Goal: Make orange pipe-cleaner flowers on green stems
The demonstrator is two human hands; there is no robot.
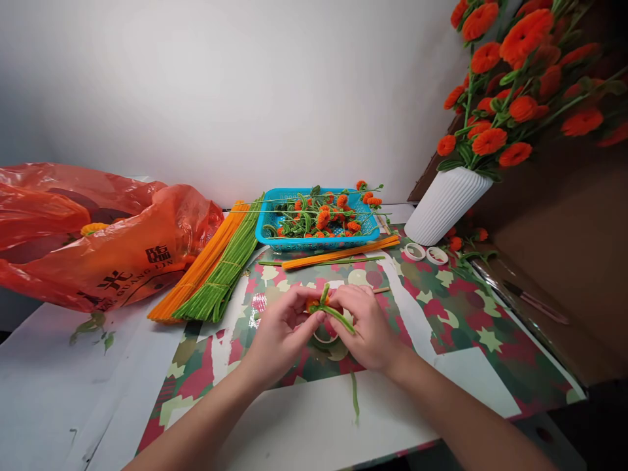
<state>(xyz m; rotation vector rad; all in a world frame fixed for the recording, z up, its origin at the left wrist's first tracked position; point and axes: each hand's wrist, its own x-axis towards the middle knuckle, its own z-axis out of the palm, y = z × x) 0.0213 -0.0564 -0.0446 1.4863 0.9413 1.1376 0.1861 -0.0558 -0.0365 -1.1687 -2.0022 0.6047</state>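
Note:
Over the middle of the table, my left hand [289, 324] pinches a small orange pipe-cleaner flower [312, 305] between thumb and fingers. My right hand [366, 320] is closed on a green pipe-cleaner strip [339, 318] that joins the flower's base, with another green end standing up. Most of the flower is hidden by my fingers. Just below the hands lies a roll of tape [326, 333], partly covered. A loose green pipe-cleaner piece [354, 398] rests on the white sheet nearer to me.
A blue basket [318, 245] holds several small orange flowers. Orange [206, 255] and green pipe-cleaner bundles [223, 268] lie left, beside a red plastic bag [132, 261]. A white vase [444, 206] with orange flowers leans at right, near white tape rings [436, 256] and a knife [534, 302].

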